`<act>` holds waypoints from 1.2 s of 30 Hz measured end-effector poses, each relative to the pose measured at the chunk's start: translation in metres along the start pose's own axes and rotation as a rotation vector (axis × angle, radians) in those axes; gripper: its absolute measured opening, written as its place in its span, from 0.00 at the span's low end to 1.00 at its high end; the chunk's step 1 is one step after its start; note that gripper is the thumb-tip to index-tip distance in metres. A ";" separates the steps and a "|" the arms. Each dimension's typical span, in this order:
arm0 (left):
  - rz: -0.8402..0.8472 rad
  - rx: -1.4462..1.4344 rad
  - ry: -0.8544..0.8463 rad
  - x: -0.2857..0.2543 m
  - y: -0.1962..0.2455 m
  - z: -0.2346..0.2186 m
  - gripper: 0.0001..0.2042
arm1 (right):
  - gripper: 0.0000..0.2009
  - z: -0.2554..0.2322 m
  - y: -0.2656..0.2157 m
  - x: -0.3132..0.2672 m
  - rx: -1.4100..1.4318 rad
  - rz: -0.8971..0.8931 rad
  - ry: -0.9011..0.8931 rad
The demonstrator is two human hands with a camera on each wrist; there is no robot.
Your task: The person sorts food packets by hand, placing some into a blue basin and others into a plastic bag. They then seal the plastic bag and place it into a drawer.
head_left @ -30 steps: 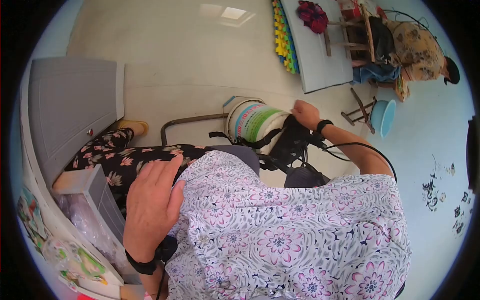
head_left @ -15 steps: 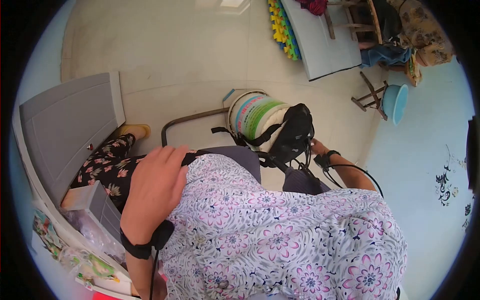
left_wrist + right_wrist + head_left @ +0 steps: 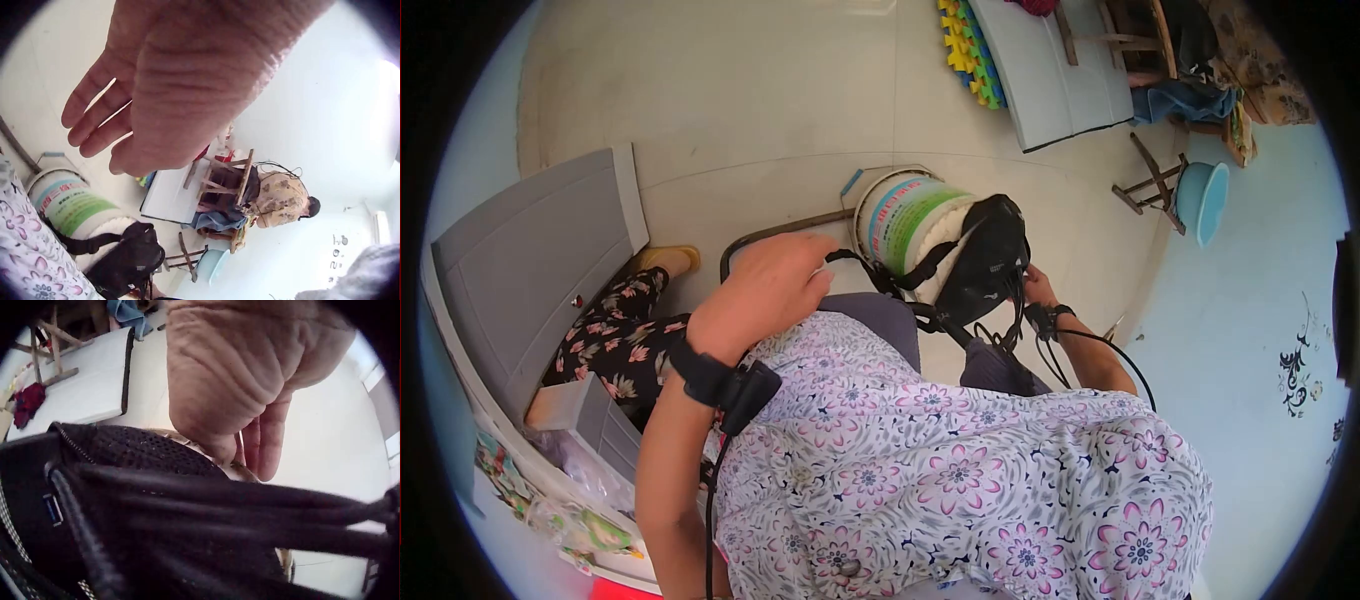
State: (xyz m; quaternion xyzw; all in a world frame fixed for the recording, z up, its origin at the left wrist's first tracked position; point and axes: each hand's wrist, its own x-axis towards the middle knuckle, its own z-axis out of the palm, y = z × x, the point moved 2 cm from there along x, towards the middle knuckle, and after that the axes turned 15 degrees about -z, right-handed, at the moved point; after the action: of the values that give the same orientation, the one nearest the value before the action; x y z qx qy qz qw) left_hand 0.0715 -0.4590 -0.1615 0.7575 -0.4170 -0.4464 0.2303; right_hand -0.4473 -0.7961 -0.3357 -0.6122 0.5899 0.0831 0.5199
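Note:
In the head view, my left hand (image 3: 770,285) hangs in the air over my lap, its fingertips near a loose end of black strap (image 3: 920,268). Its palm and spread fingers show bare in the left wrist view. A black bag (image 3: 990,255) lies against the end of a white bucket (image 3: 910,215) with a green and blue label. Beside the bag's right edge is my right hand (image 3: 1040,290). The right wrist view shows that hand (image 3: 250,381) with straightish fingers reaching down past the bag (image 3: 137,450), its thumb near the edge; whether it touches is unclear.
Grey cabinet door (image 3: 540,250) and an open drawer (image 3: 590,420) stand at left. A curved metal bar (image 3: 785,228) runs beside the bucket. At upper right are a pale board (image 3: 1055,75), foam mats (image 3: 972,55), a folding stand and a blue basin (image 3: 1202,203).
My left hand has moved up and right from my lap towards the strap. My right hand has come down from above the bag to its right side.

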 end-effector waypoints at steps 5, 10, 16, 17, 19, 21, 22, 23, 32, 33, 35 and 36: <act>-0.065 -0.031 -0.164 0.020 -0.003 0.012 0.18 | 0.23 0.013 -0.037 0.015 0.020 -0.233 -0.105; -0.226 -0.480 -0.345 0.057 -0.035 0.043 0.23 | 0.27 0.051 -0.123 -0.014 0.125 -0.064 -0.150; -0.298 -0.555 -0.351 0.079 -0.056 0.082 0.36 | 0.31 0.050 -0.121 -0.006 0.132 -0.143 -0.270; -0.307 -0.542 -0.345 0.081 -0.058 0.091 0.38 | 0.32 0.052 -0.123 0.000 0.116 -0.190 -0.301; -0.321 -0.525 -0.342 0.080 -0.061 0.111 0.40 | 0.33 0.065 -0.142 0.008 0.092 -0.214 -0.324; -0.339 -0.543 -0.325 0.078 -0.066 0.135 0.41 | 0.34 0.068 -0.150 0.022 0.028 -0.259 -0.359; -0.353 -0.568 -0.310 0.075 -0.069 0.146 0.42 | 0.34 0.068 -0.149 0.033 -0.021 -0.291 -0.386; -0.366 -0.594 -0.292 0.075 -0.075 0.155 0.42 | 0.34 0.069 -0.149 0.044 -0.073 -0.324 -0.412; -0.490 -0.824 -0.212 0.055 -0.096 0.122 0.46 | 0.33 0.124 -0.212 0.052 -0.164 -0.333 -0.497; -0.487 -0.803 -0.154 0.052 -0.101 0.119 0.43 | 0.33 0.131 -0.219 0.048 -0.152 -0.338 -0.498; -0.482 -0.758 -0.038 0.049 -0.106 0.115 0.36 | 0.33 0.145 -0.230 0.042 -0.127 -0.349 -0.503; -0.547 -0.667 -0.003 0.043 -0.099 0.102 0.34 | 0.32 0.152 -0.228 0.047 -0.117 -0.337 -0.512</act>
State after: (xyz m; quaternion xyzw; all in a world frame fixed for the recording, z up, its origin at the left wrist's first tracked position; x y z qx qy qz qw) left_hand 0.0358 -0.4385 -0.3048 0.7236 -0.0338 -0.6023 0.3353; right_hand -0.1712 -0.7684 -0.3145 -0.6893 0.3242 0.1813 0.6220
